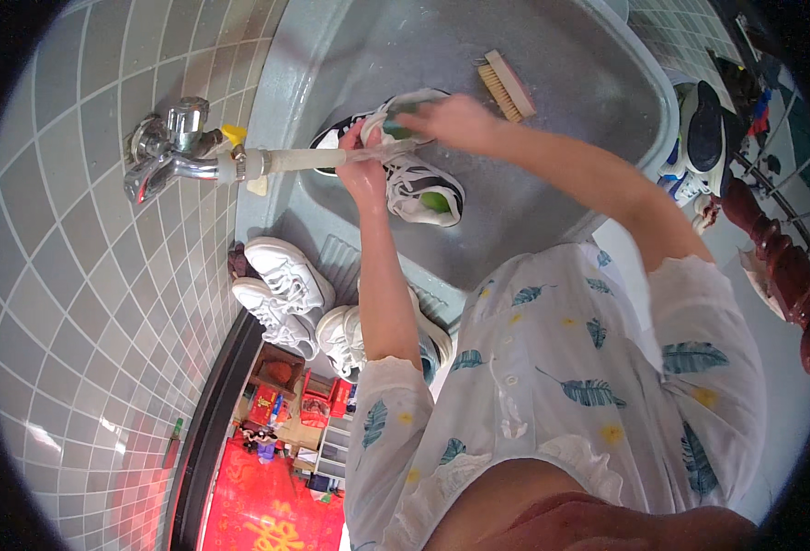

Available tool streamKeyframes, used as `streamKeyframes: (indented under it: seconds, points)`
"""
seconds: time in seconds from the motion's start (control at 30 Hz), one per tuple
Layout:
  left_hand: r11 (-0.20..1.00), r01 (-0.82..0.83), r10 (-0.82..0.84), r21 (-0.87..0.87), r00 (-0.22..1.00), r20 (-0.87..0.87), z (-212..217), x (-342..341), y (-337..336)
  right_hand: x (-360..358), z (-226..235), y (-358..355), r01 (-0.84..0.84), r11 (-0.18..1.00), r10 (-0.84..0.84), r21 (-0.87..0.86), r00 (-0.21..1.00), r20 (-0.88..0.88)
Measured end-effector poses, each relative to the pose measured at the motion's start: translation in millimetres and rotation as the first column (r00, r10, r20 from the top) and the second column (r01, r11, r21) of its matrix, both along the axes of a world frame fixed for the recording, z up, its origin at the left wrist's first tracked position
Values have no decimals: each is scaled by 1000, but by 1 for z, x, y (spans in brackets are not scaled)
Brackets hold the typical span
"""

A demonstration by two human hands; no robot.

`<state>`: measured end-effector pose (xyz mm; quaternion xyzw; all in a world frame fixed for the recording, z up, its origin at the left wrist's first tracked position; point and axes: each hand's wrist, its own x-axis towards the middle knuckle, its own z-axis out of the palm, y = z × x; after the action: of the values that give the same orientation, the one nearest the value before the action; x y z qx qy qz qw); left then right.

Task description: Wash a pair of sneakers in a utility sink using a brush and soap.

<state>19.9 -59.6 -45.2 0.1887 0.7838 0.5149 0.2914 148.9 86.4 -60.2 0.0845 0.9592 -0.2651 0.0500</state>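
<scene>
Under the running water in the grey sink, my left hand (364, 168) is closed on a black-and-white sneaker (419, 96) with a green inside. My right hand (455, 121) bends its fingers over the same sneaker's opening; they are slightly blurred. A second black-and-white sneaker (416, 204), also green inside, lies just below on the sink floor. Water streams from the pale hose (304, 160) on the metal tap (184, 165), past my left hand onto the shoes. A scrub brush (508, 87) with tan bristles lies on its side to the right.
The grey sink (653, 101) curves around the work, with a ribbed ledge (339, 257) at its near left. White sneakers (285, 285) stand beside that ledge. A tiled wall (74, 202) rises on the left. More shoes (703, 129) and a carved reddish post (781, 257) are at the right.
</scene>
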Motion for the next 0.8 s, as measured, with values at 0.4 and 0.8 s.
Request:
streamKeyframes:
  seconds: [0.4,0.8]
  points:
    - [998,-41,41,45,999,2,1,0,2,-10,5,-2,16,1000,-17,3,1000,22]
    - [982,-103,88,158,991,100,-10,-4,0,-22,1,0,-8,1000,9,12,999,-40]
